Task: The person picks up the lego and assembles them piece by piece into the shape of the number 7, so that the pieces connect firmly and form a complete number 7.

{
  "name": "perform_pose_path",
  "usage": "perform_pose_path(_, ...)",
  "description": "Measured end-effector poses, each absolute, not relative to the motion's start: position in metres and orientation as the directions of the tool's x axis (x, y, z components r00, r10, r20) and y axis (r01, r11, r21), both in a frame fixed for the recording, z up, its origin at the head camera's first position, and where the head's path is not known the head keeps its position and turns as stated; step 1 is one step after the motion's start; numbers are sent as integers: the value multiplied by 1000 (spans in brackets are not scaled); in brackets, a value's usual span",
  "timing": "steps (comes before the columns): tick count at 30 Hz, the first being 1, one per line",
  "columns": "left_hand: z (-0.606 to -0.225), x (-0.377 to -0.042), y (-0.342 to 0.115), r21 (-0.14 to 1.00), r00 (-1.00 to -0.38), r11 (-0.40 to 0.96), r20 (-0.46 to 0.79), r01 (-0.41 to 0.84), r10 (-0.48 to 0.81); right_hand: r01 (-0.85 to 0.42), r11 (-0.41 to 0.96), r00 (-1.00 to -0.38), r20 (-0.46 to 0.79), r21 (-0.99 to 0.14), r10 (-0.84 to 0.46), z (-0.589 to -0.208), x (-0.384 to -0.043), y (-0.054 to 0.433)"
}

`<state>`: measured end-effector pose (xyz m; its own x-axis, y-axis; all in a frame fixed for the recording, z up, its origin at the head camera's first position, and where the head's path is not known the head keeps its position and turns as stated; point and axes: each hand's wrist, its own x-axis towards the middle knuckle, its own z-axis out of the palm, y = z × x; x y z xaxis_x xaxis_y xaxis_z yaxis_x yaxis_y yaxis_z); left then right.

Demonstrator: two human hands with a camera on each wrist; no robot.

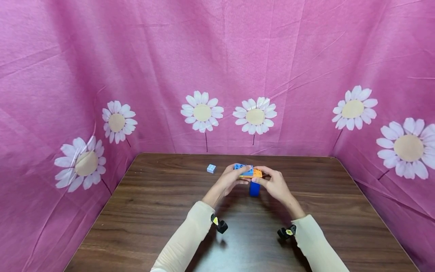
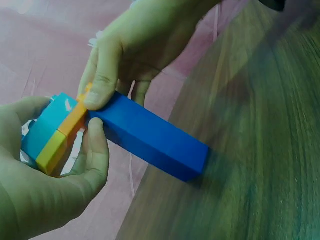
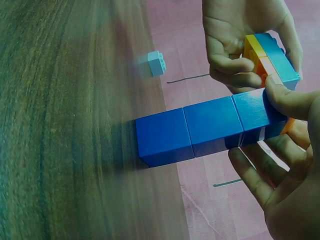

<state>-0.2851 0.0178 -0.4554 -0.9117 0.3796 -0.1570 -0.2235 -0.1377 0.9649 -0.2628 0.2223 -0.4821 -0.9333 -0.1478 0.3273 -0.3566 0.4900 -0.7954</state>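
A column of stacked dark blue bricks (image 3: 214, 129) stands upright on the table. Across its top lies an orange brick (image 1: 257, 173), which reaches left beside a yellow brick (image 2: 51, 154). Above these sits a lighter blue brick (image 2: 50, 121) with studs on top. My left hand (image 1: 228, 179) grips the overhanging left end, thumb over the blue brick and fingers underneath. At the column's top, my right hand (image 1: 276, 185) pinches the orange brick and the uppermost dark blue brick between thumb and fingers. The hands partly hide the joints between the bricks.
One loose pale blue brick (image 1: 211, 168) lies on the brown wooden table (image 1: 163, 211), left of the hands and toward the back. A pink curtain (image 1: 153, 75) with white daisies surrounds the table's back and sides.
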Motion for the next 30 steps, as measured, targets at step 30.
perform_pose_path(30,-457,-309,-66,978,-950,-13,205,207,235,-324,464,-945,257,-824,-202,-490,-261,184)
